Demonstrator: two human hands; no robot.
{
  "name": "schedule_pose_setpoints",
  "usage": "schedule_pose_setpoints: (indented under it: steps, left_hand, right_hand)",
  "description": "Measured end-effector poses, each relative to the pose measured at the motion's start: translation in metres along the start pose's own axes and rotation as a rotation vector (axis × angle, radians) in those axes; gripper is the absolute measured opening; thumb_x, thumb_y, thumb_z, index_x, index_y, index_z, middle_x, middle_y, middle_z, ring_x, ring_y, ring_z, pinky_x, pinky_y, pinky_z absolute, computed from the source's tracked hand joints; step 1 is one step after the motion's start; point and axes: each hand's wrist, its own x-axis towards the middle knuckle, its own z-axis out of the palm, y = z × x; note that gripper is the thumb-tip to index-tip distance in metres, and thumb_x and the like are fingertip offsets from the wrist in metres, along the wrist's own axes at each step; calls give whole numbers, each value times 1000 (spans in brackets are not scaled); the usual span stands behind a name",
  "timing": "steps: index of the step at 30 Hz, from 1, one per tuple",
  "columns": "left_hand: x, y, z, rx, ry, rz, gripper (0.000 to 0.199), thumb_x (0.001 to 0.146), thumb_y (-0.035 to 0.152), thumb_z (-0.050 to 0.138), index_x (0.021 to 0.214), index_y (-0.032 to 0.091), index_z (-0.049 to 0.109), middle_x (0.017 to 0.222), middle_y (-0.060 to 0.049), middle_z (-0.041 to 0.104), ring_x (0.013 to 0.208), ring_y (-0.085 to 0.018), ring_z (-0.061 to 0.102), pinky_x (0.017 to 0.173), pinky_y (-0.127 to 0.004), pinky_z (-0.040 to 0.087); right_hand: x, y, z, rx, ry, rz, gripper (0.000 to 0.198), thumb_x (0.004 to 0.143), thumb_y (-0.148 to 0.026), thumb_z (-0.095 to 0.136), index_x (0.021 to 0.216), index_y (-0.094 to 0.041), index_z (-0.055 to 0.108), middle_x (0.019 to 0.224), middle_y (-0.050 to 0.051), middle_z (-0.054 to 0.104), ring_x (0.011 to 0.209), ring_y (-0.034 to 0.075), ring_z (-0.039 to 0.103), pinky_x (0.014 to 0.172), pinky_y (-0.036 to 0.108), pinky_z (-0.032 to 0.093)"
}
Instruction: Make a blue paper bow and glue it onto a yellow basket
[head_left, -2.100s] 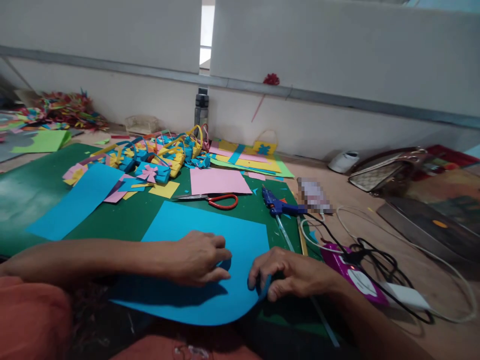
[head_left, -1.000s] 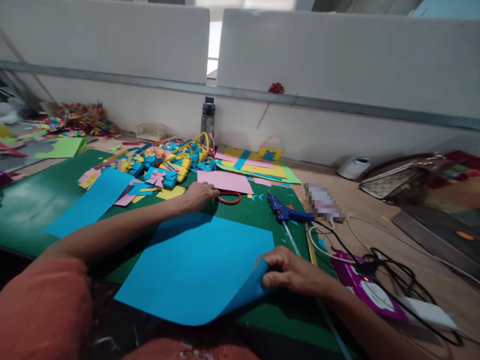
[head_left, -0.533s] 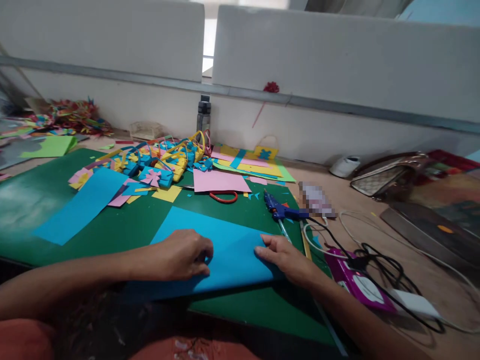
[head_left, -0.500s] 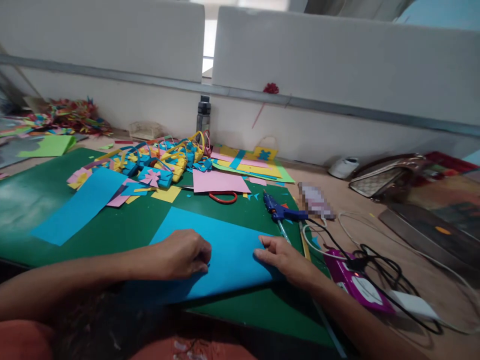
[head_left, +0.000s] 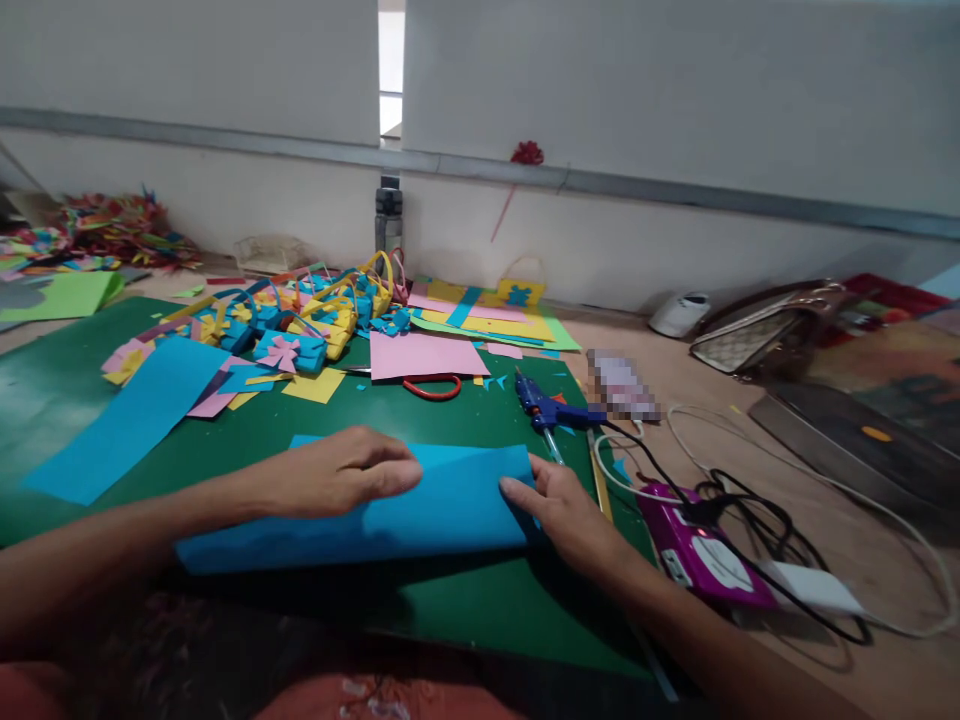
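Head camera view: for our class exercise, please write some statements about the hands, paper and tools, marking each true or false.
1. The right hand holds the blue sheet at its right end. True.
2. A pink sheet partly covers the scissors. True.
3. The left hand holds the scissors. False: it is over the blue sheet.
4. A purple power strip lies right of the glue gun. True.
5. The glue gun is yellow. False: it is blue.
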Motion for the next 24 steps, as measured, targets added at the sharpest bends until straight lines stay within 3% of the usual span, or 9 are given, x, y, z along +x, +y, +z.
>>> schedule_pose_setpoints:
  steps: [2,4,7,9,10,15,18,20,24]
  left_hand:
    - [-5,1,-7,109,-91,-24,58,72,55,59,117,19,59,107,-6,66,92,-24,61,70,-26,47]
    - [-10,-1,-7,317,-107,-39,52,68,44,68,115,21,60,100,-5,67,87,-24,62,66,-25,44]
    - [-14,-9,1,623,-106,-2,7,75,24,62,80,20,64,72,-2,64,69,-19,60,55,-24,36]
    - [-16,-16,8,747,-59,82,14,78,13,55,66,18,59,65,-1,62,63,-17,58,53,-24,32]
    - [-18,-20,11,789,-17,155,19,80,10,51,64,18,57,64,-1,61,61,-16,57,53,-25,32]
    - [-30,-26,28,955,306,524,25,84,8,42,67,18,56,69,-4,63,61,-18,54,64,-32,41]
    - [-37,-22,37,1021,476,657,26,88,12,38,78,17,62,87,-10,67,81,-23,58,86,-43,42]
    - [-42,-19,41,1021,501,745,25,88,16,39,82,18,63,95,-10,68,94,-25,58,97,-47,37]
    - [-55,-16,50,1046,543,901,24,86,28,42,81,26,65,104,-2,68,107,-22,54,101,-41,40]
  right_hand:
    - [0,0,0,-1,25,-18,31,76,-46,58,87,-17,56,76,4,62,69,17,55,62,29,47]
    - [-2,-2,0,-8,49,-34,28,76,-44,57,84,-17,54,74,3,59,66,16,53,60,28,45]
    - [-8,-6,-2,-43,102,-110,23,78,-41,55,80,-19,51,72,1,56,64,14,50,59,27,43]
    - [-15,-11,-4,-110,80,-201,19,78,-38,56,78,-19,53,73,0,56,66,14,51,61,26,42]
    - [-18,-13,-6,-170,9,-240,17,77,-36,59,77,-19,55,73,-1,57,67,14,51,62,25,41]
    - [-28,-14,-11,-506,-651,-364,22,74,-38,68,83,-19,65,75,0,62,70,14,55,63,23,38]
    - [-29,-11,-12,-664,-717,-444,23,76,-41,66,82,-19,65,80,3,65,79,17,57,68,25,38]
    - [-29,-10,-12,-732,-744,-459,22,76,-40,66,78,-18,63,77,3,64,77,17,57,67,25,37]
    - [-29,-14,-12,-810,-771,-525,16,76,-31,67,73,-18,58,76,2,63,74,16,57,66,26,36]
